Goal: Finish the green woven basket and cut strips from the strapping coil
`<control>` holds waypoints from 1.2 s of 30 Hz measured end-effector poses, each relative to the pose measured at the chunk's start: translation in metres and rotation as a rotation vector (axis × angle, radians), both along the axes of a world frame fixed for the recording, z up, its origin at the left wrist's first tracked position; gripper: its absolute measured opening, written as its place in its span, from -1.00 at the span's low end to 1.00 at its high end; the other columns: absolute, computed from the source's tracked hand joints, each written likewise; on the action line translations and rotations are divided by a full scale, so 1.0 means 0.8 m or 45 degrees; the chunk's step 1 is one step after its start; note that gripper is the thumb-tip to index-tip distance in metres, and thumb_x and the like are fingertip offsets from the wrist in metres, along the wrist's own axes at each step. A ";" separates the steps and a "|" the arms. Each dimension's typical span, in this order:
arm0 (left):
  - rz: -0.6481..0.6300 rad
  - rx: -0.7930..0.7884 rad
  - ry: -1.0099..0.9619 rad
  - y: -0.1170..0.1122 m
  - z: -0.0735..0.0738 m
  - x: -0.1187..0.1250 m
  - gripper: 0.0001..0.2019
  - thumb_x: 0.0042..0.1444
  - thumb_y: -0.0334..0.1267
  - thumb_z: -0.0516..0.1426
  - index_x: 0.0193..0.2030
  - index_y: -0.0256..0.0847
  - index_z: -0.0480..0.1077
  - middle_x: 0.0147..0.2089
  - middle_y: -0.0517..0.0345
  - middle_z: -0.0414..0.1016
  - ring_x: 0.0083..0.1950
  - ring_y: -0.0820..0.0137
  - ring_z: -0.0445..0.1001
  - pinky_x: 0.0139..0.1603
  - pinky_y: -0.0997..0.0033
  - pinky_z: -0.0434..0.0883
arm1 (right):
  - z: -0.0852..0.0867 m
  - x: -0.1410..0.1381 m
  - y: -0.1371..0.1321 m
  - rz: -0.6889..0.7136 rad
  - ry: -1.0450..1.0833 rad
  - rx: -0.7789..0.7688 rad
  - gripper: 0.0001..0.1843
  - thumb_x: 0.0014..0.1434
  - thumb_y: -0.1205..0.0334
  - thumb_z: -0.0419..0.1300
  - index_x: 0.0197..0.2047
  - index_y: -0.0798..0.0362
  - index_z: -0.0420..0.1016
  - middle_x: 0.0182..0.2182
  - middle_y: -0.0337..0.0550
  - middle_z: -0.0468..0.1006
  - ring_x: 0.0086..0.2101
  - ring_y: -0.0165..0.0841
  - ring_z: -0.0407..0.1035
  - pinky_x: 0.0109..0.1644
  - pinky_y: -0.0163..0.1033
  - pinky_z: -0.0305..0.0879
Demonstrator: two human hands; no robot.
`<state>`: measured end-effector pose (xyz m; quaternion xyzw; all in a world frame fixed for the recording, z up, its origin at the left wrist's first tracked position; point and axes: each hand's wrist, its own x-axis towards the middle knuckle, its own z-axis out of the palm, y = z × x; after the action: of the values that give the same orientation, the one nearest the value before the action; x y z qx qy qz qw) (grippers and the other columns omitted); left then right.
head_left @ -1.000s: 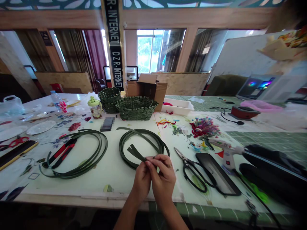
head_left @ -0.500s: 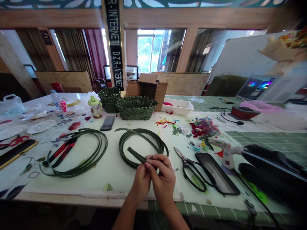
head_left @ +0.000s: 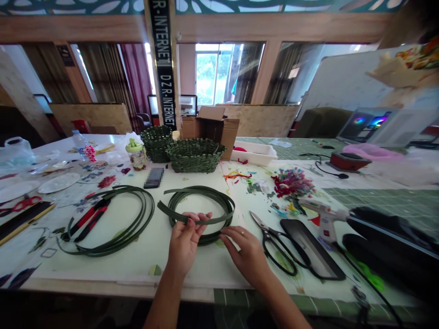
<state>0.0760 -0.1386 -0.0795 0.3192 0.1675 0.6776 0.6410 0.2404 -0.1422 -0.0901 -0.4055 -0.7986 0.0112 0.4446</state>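
A coil of flat dark green strip (head_left: 202,191) lies on the table in front of me. My left hand (head_left: 185,240) is closed on a length of the strip just above the coil, and its free end (head_left: 166,209) sticks out to the left. To the right of it, the thumb and fingers of my right hand (head_left: 245,251) are bent together at the coil's lower right edge, where they pinch the strip. The exact contact at those fingertips is small and partly hidden. Black-handled scissors (head_left: 279,244) lie to the right of my right hand.
At left is a second strip coil (head_left: 151,205) with red-handled pliers (head_left: 91,219). Woven green baskets (head_left: 197,157) and a cardboard box (head_left: 230,135) stand behind. At right are a black tray (head_left: 313,251), a glue gun (head_left: 327,224) and a colourful bundle (head_left: 293,183).
My hands, together on the strip before, have moved apart. The left went left and up with the strip, whose end now points further left; the right shifted to the right.
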 end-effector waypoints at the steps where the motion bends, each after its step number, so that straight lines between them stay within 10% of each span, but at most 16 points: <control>1: -0.013 0.017 0.009 0.001 0.004 -0.001 -0.88 0.08 -0.22 0.18 -0.35 -0.22 0.36 -0.25 0.12 0.50 0.00 0.26 0.46 0.09 0.19 0.30 | -0.005 0.004 0.005 0.044 -0.150 0.008 -0.78 0.19 0.33 0.10 -0.09 0.08 0.45 -0.19 -0.03 0.55 -0.15 -0.26 0.42 -0.11 -0.14 0.41; 4: -0.098 0.078 0.042 -0.004 0.009 0.007 -0.87 0.10 -0.21 0.16 -0.36 -0.22 0.36 -0.27 0.12 0.49 -0.02 0.27 0.45 0.07 0.18 0.30 | -0.023 0.007 0.021 0.153 -0.500 0.058 -0.63 0.20 0.35 0.08 0.09 0.10 0.33 0.02 0.04 0.43 0.05 -0.19 0.28 0.07 0.01 0.29; 11: -0.216 0.292 0.312 -0.042 0.018 0.025 -0.81 0.14 -0.14 0.10 -0.35 -0.21 0.42 -0.24 -0.01 0.50 0.03 0.17 0.40 0.05 0.10 0.28 | -0.031 -0.018 0.048 0.146 -0.509 0.049 -0.88 0.11 0.38 0.14 -0.44 0.06 0.42 -0.52 -0.18 0.48 -0.43 -0.30 0.37 -0.27 -0.19 0.31; 17: -0.066 0.212 0.198 -0.043 0.032 0.008 -0.85 0.10 -0.17 0.15 -0.38 -0.19 0.43 -0.27 0.06 0.51 -0.05 0.21 0.45 0.04 0.13 0.32 | -0.016 -0.084 0.083 0.052 -0.407 0.063 -0.67 0.08 0.44 0.15 -0.04 0.10 0.40 -0.17 -0.03 0.52 -0.11 -0.19 0.38 -0.07 -0.14 0.29; 20: 0.054 0.064 0.049 -0.026 0.025 -0.013 -0.88 0.03 -0.22 0.21 -0.40 -0.20 0.40 -0.31 0.11 0.50 -0.11 0.25 0.49 0.01 0.16 0.37 | -0.002 -0.098 0.047 0.203 -0.488 0.087 -0.59 0.03 0.46 0.18 -0.01 0.10 0.40 0.06 0.05 0.40 0.07 -0.10 0.24 0.09 -0.03 0.20; 25: 0.109 -0.104 0.019 -0.016 0.002 -0.053 -0.88 0.02 -0.26 0.22 -0.38 -0.23 0.38 -0.31 0.13 0.48 -0.11 0.27 0.49 0.03 0.17 0.38 | 0.048 -0.053 -0.049 0.731 -0.657 -0.355 -0.88 0.21 0.27 0.12 -0.29 0.02 0.49 -0.48 -0.25 0.56 -0.41 -0.41 0.45 -0.32 -0.38 0.34; 30: 0.003 -0.185 0.039 -0.030 -0.018 -0.062 -0.87 0.02 -0.27 0.22 -0.40 -0.25 0.37 -0.34 0.13 0.47 -0.14 0.31 0.49 0.02 0.24 0.39 | 0.062 -0.022 -0.045 0.192 -0.086 -0.106 -0.71 0.28 0.33 -0.02 0.04 0.06 0.34 -0.16 -0.03 0.53 -0.13 -0.31 0.41 -0.08 -0.22 0.34; 33: -0.031 -0.199 0.038 -0.037 -0.023 -0.057 -0.88 0.04 -0.26 0.21 -0.39 -0.24 0.37 -0.35 0.14 0.47 -0.15 0.34 0.49 -0.01 0.29 0.40 | 0.044 -0.039 -0.023 0.187 -0.303 0.045 -0.57 0.26 0.27 0.02 0.18 0.15 0.18 -0.04 0.13 0.45 -0.04 -0.20 0.34 -0.01 -0.07 0.29; 36: -0.013 -0.222 0.052 -0.042 -0.022 -0.056 -0.87 0.03 -0.25 0.22 -0.38 -0.23 0.36 -0.36 0.14 0.46 -0.18 0.34 0.48 -0.07 0.32 0.41 | 0.030 -0.060 -0.012 0.223 -0.559 -0.035 -0.70 0.28 0.20 0.00 0.01 0.17 0.29 -0.36 -0.02 0.54 -0.37 -0.27 0.43 -0.29 -0.21 0.31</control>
<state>0.0315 -0.1719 -0.0967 0.2768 0.2372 0.6506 0.6662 0.1922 -0.1516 -0.0664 -0.3333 -0.9081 -0.0278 0.2521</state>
